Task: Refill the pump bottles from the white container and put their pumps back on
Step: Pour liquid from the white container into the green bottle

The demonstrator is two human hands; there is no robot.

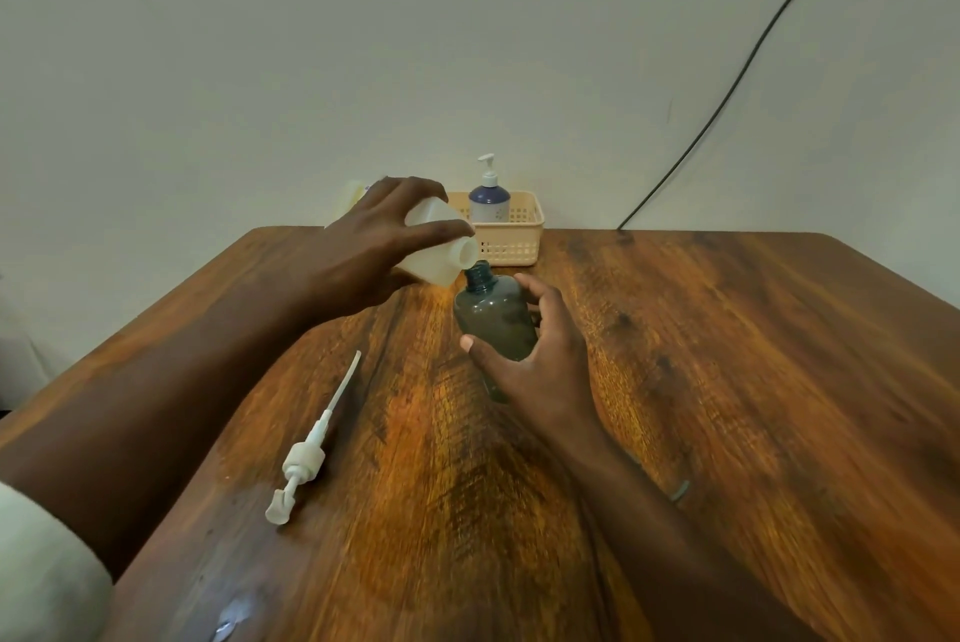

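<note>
My left hand (374, 246) grips the white container (441, 246), tipped on its side with its open neck pointing right, just above the mouth of a dark translucent bottle (493, 314). My right hand (540, 355) holds that bottle from the right, upright on the table and without its pump. No liquid stream is visible between the two openings. A white pump (311, 449) with its long dip tube lies loose on the table at the left. A second bottle (489, 199), dark blue with its white pump on, stands in a beige basket (519, 239) at the back.
The wooden table (727, 381) stretches wide to the right. A black cable (727, 90) runs down the wall to the table's back edge. A pale yellow object (356, 194) shows behind my left hand. A small wet spot (231, 615) glints near the front edge.
</note>
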